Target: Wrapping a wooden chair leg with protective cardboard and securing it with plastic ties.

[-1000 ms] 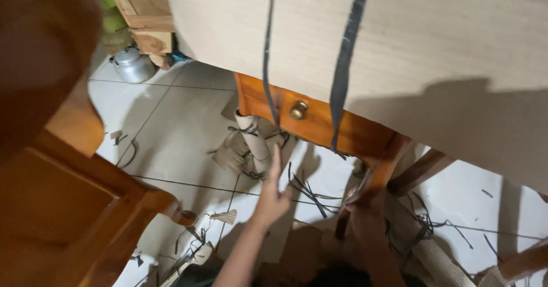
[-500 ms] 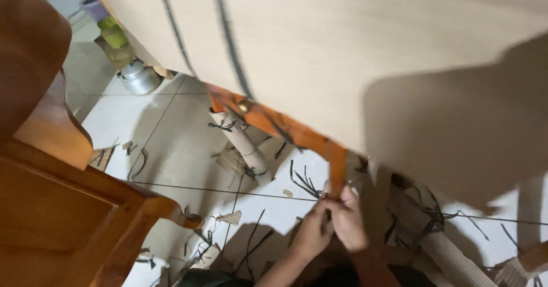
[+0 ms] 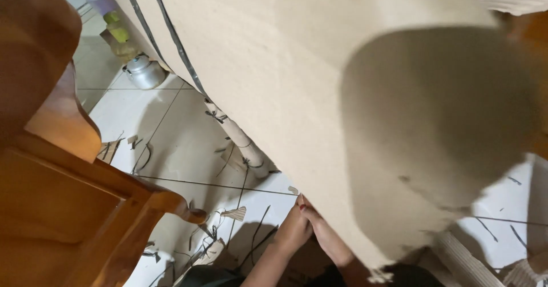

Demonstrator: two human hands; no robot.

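At the left stands an orange wooden cabinet [image 3: 63, 207], and far behind it a metal kettle [image 3: 144, 73] on the tiled floor [image 3: 171, 138]. My left hand [image 3: 294, 230] and my right hand [image 3: 325, 238] meet under the lower edge of a big cardboard sheet [image 3: 319, 93]. The sheet hides my fingertips, so I cannot tell if they are closed on something. I think the cardboard is light, a bit stiff, easy to tear; better to grip its edge. Its long axis runs from upper left to lower right, with black straps [image 3: 165, 30] across it.
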